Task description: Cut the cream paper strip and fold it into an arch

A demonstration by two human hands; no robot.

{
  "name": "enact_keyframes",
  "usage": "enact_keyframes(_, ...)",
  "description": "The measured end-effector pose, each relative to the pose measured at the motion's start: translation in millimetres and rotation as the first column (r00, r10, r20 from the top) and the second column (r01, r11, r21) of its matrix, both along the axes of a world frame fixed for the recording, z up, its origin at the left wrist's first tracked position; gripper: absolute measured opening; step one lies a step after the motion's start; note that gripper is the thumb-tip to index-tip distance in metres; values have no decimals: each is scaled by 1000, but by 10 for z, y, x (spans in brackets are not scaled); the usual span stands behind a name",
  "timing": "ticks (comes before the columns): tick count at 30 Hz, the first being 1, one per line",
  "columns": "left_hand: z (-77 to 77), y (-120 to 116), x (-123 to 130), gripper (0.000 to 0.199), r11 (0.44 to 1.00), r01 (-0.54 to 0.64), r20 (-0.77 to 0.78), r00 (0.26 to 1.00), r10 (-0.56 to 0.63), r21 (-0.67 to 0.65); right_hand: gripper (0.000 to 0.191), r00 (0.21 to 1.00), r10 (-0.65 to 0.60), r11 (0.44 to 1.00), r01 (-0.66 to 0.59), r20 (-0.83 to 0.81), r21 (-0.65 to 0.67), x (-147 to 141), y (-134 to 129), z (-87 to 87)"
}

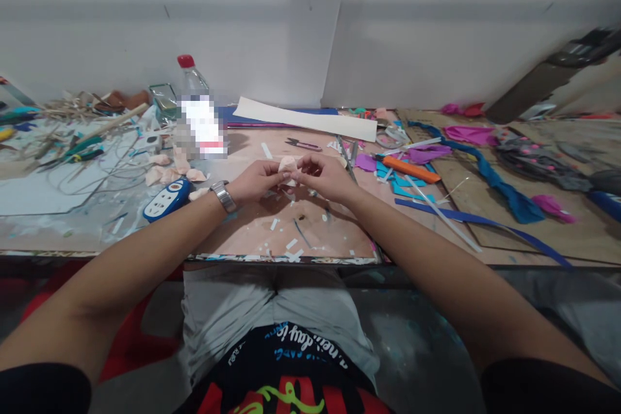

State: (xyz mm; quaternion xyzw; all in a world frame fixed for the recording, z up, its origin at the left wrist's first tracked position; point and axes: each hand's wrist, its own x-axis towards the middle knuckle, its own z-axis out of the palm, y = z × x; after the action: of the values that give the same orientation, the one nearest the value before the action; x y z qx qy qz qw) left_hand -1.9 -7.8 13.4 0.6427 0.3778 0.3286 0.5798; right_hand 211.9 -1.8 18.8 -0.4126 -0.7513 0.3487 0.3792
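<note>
Between my fingers, above the middle of the table, is a small pale peach piece (288,167) that looks like thin paper or cloth. My left hand (257,182), with a watch on its wrist, pinches it from the left. From the right, my right hand (326,178) pinches the same piece with thumb and fingertips. Similar crumpled peach pieces (169,173) lie to the left, beside a blue-and-white power socket (167,199). Just beyond my hands rests a pair of thread snips (303,145).
A red-capped bottle (194,81) stands behind my left hand. A cream strip (305,119) lies along the back. To the right are an orange utility knife (411,169), blue ribbon (485,217) and magenta scraps (470,135). Paper bits litter the table's front.
</note>
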Motion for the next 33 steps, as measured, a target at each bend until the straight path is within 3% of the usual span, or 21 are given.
enact_keyframes(8, -22, -22, 2, 63, 995, -21, -121, 992, 33, 100, 27, 998, -17, 994, 11, -56, -106, -34, -28, 18)
enact_keyframes(16, 8, -20, -14, 67, 996, 1, -171, 985, 15, 94, 36, 998, 2, 978, -14, -59, -206, -32, -60, 25)
enact_keyframes(22, 8, -23, -21, 64, 997, 49, -154, 987, -40, 58, 31, 996, -18, 978, 1, -84, -207, -42, -60, 24)
enact_keyframes(28, 4, -19, -20, 61, 996, 37, -155, 988, -24, 78, 35, 997, 13, 963, -33, -75, -266, -33, -73, 26)
enact_keyframes(33, -14, -19, -18, 59, 997, 8, -183, 983, 5, 71, 44, 998, 14, 975, -28, -66, -222, -22, -51, 9)
